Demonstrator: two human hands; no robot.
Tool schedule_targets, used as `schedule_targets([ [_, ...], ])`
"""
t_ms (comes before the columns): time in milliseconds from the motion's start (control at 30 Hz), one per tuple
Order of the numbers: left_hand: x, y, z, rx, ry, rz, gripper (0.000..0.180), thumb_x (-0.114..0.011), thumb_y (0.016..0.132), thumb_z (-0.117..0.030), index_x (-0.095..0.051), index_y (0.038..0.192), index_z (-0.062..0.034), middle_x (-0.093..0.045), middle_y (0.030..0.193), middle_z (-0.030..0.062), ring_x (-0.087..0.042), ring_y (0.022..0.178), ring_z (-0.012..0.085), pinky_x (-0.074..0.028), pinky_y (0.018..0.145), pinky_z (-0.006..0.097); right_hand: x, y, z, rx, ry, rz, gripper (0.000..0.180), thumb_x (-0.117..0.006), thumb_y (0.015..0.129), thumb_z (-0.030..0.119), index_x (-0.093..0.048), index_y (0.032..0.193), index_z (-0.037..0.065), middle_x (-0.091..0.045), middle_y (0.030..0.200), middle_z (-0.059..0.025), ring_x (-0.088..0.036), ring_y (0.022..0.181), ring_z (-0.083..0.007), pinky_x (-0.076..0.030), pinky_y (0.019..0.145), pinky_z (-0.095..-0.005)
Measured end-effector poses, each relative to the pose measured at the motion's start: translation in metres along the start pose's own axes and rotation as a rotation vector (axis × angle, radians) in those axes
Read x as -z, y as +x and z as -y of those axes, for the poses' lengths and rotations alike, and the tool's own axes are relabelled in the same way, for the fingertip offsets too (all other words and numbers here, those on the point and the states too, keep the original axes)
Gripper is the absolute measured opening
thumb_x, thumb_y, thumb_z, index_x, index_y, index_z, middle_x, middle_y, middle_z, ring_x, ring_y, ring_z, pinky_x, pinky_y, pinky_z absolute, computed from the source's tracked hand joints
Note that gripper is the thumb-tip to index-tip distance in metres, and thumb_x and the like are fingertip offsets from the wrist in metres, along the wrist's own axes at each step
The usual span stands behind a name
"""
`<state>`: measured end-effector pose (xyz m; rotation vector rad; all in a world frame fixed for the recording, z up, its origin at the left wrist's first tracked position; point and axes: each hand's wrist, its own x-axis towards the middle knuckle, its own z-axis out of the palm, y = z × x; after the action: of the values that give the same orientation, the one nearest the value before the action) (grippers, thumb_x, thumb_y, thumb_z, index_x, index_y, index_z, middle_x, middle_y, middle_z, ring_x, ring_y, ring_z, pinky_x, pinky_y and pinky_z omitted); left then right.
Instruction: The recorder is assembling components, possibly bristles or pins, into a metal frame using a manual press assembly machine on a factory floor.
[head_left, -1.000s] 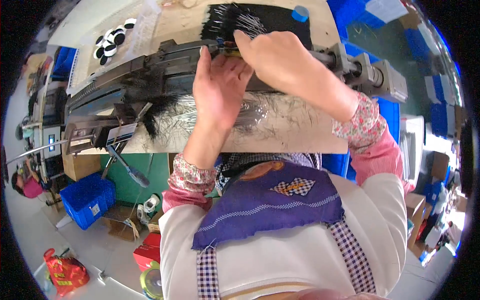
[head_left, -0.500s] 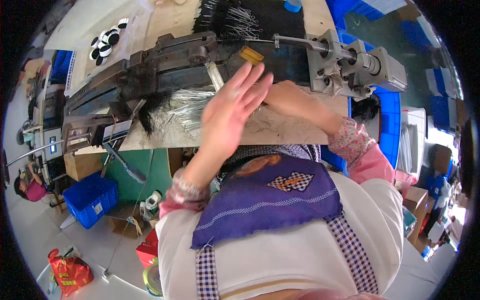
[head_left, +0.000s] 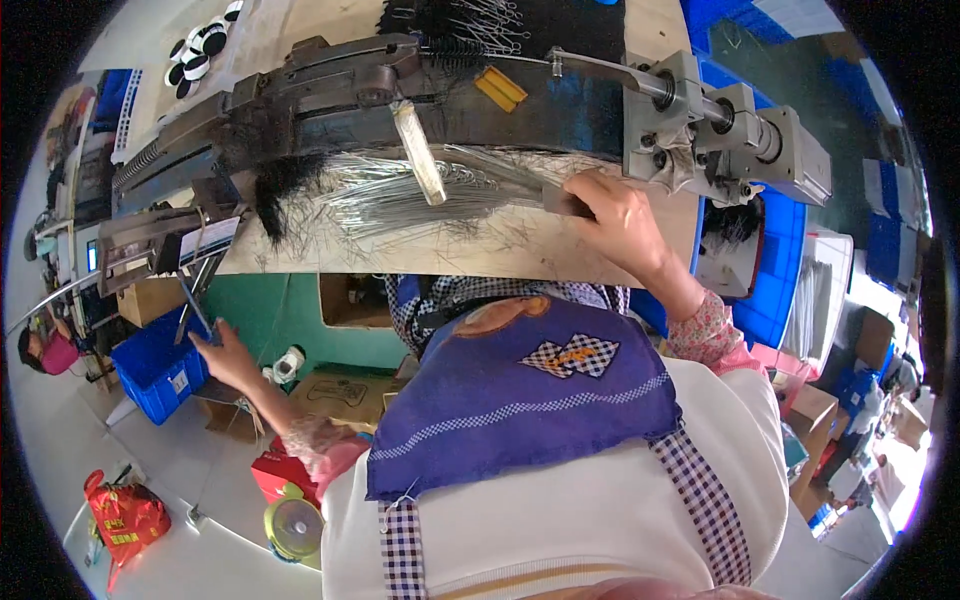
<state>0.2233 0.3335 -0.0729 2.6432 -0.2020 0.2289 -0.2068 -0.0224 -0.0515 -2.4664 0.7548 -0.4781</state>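
Observation:
My left hand (head_left: 228, 358) is down at the left, closed around the end of a lever (head_left: 194, 302) that hangs below the bench machine. My right hand (head_left: 622, 228) is over the bench with its fingers curled together. A small greyish piece shows at its fingertips, too unclear to name. Beside that hand lies a loose pile of thin metal wires (head_left: 400, 195), partly under a pale flat bar (head_left: 418, 152). Behind them runs the dark metal machine (head_left: 330, 95), with a yellow channel-shaped piece (head_left: 500, 90) on its bed. A black bristled wire (head_left: 450, 48) lies along the machine's far side.
A grey clamp-like spindle unit (head_left: 700, 120) stands at the bench's right end. Blue crates (head_left: 775, 260) flank it. Far left, a tray holds several black-and-white round pieces (head_left: 198, 58). A blue bin (head_left: 155, 370) and a red bag (head_left: 125, 515) sit on the floor.
My hands have parted. The left has dropped from the machine to the lever at lower left; the right has drawn slightly right, beside the wires. The view has shifted a little.

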Motion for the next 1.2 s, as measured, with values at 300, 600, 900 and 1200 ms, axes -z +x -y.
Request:
schedule_targets([
  [300, -0.017, -0.141, -0.232, -0.902, -0.719, -0.073, 0.048, -0.055, 0.089, -0.015, -0.045, 0.131, 0.0066, -0.048, 0.134, 0.0226, -0.046, 0.124, 0.035, -0.033, 0.105, 0.044, -0.024, -0.029, -0.033, -0.215, -0.084, 0.089, 0.025, -0.065, 0.08, 0.013, -0.055, 0.101, 0.005, -0.064, 0.087, -0.0133, -0.063, 0.08, -0.0323, -0.05, 0.068, -0.0384],
  [600, -0.017, -0.181, -0.283, -1.095, -1.168, 0.602, 0.038, -0.047, 0.091, 0.001, -0.045, 0.129, 0.0067, -0.054, 0.126, 0.0201, -0.054, 0.117, 0.0271, -0.04, 0.101, 0.037, -0.01, -0.025, -0.02, -0.24, -0.143, 0.016, 0.027, -0.06, 0.08, 0.009, -0.054, 0.106, 0.006, -0.064, 0.095, -0.0158, -0.062, 0.086, -0.0369, -0.05, 0.073, -0.0442],
  [900, -0.009, -0.167, -0.249, -0.896, -1.07, 0.785, 0.035, -0.056, 0.087, -0.005, -0.056, 0.122, 0.0004, -0.067, 0.103, 0.0154, -0.063, 0.098, 0.0227, -0.046, 0.089, 0.033, 0.028, -0.056, -0.016, -0.233, -0.221, -0.026, 0.03, -0.055, 0.079, 0.009, -0.053, 0.109, 0.008, -0.065, 0.095, -0.0172, -0.065, 0.078, -0.0372, -0.053, 0.067, -0.0459],
  [1200, 0.015, -0.201, -0.338, -1.035, -0.85, 1.4, 0.027, -0.051, 0.095, -0.021, -0.051, 0.113, -0.0005, -0.061, 0.097, 0.0133, -0.061, 0.089, 0.0241, -0.047, 0.08, 0.034, 0.115, 0.036, 0.08, 0.298, 0.127, -0.201, 0.03, -0.05, 0.074, -0.008, -0.056, 0.103, -0.001, -0.061, 0.087, -0.0147, -0.065, 0.08, -0.0287, -0.051, 0.071, -0.0323],
])
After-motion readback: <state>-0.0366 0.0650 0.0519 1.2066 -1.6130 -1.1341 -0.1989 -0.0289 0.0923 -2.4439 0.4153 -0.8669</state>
